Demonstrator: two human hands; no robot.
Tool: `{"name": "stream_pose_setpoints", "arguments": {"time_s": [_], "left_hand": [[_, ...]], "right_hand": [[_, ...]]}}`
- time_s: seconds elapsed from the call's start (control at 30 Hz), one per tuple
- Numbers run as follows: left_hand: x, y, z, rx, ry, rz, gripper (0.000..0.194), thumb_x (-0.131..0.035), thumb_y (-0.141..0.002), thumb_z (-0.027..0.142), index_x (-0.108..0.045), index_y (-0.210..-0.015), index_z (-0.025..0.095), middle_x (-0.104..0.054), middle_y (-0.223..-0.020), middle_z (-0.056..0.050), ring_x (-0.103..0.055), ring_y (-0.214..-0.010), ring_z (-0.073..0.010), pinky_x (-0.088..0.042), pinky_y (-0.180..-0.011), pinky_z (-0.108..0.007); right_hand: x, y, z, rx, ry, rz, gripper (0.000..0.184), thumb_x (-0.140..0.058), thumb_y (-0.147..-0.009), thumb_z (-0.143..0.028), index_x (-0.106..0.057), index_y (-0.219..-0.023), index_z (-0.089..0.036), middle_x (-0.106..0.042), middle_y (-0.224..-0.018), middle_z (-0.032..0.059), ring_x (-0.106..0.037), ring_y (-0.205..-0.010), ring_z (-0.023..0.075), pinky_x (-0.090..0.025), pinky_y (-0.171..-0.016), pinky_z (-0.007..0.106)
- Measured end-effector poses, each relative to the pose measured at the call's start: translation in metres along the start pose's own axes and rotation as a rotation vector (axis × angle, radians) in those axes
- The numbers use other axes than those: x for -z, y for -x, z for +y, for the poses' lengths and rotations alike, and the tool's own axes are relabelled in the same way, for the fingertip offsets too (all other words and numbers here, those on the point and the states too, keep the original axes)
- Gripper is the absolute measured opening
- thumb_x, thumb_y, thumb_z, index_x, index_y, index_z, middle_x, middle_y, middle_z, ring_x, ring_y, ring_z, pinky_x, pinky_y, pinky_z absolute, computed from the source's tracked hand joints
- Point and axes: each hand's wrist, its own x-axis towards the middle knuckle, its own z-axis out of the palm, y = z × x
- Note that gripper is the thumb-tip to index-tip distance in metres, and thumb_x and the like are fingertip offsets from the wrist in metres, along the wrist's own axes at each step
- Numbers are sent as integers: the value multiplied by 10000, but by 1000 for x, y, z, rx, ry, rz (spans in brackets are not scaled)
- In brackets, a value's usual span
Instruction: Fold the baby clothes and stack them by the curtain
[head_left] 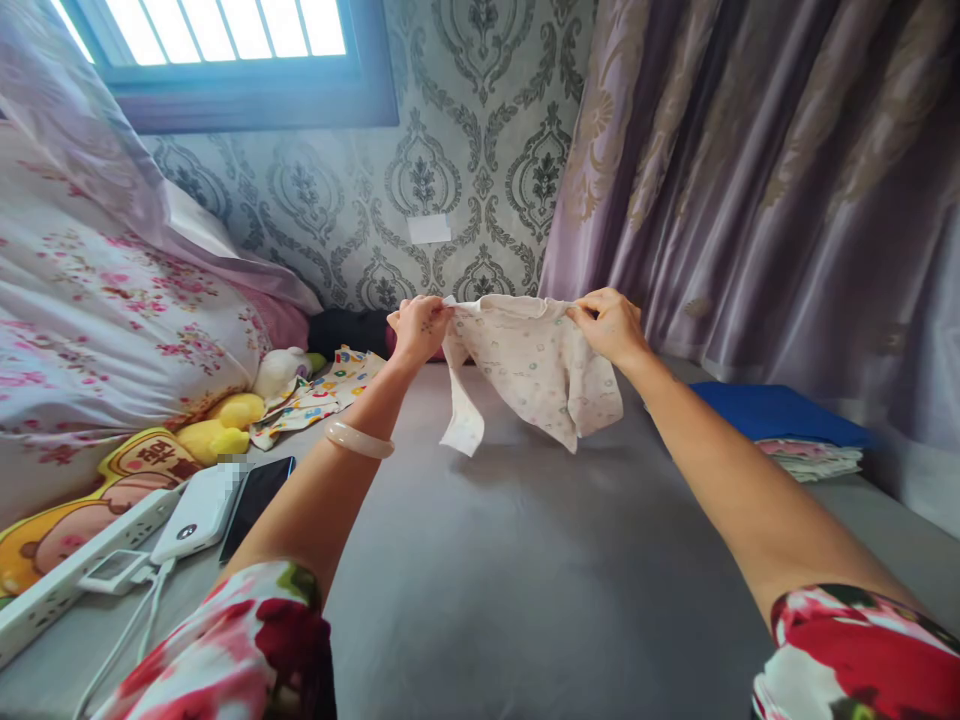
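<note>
A small cream baby shirt with a faint print hangs stretched between my two hands, above the grey bed surface. My left hand pinches it at one shoulder, and my right hand grips the opposite shoulder. Its neckline runs along the top between them. Both sleeves droop, and the lower hem dangles over the sheet. A pale bangle circles my left wrist.
On the left lie a colourful printed cloth, plush toys, a white power bank, a dark phone and a power strip with cables. At right, a blue folded cloth tops a stack near the curtain.
</note>
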Motion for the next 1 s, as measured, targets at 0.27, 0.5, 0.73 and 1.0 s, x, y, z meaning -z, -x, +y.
{"name": "stream_pose_setpoints", "arguments": {"time_s": [0.27,0.5,0.73,1.0], "left_hand": [[-4,5,8,101,140,-15,145,-500,-851,218,-559,-719,224,-617,-762,-20,-580,-875,-217,-410,-771,-307],[3,30,20,26,190,149,170,-384,-975,252,-548,-1000,215,-588,-1052,-79,-600,-980,-223,-450,-844,-324],[40,64,16,-212,77,264,225,-421,-987,285,-608,-1098,224,-621,-987,-51,-627,-853,-156,-482,-742,-267],[104,76,21,-380,49,190,173,-540,-922,296,-689,-951,212,-604,-800,-15,-567,-734,-128,-457,-683,-247]], "right_hand": [[7,3,-11,19,-17,-60,266,-523,-898,-381,-707,-846,-197,-679,-824,69,-606,-811,222,-454,-776,342],[17,24,-20,177,64,48,393,-407,-979,-495,-676,-1001,-210,-617,-994,72,-586,-922,202,-465,-834,329],[58,52,-35,275,74,73,462,-397,-963,-588,-658,-1114,-238,-600,-992,61,-590,-919,200,-483,-787,337],[116,61,-61,314,-22,-22,318,-568,-921,-494,-726,-967,-221,-634,-871,41,-592,-771,162,-474,-730,327]]}}
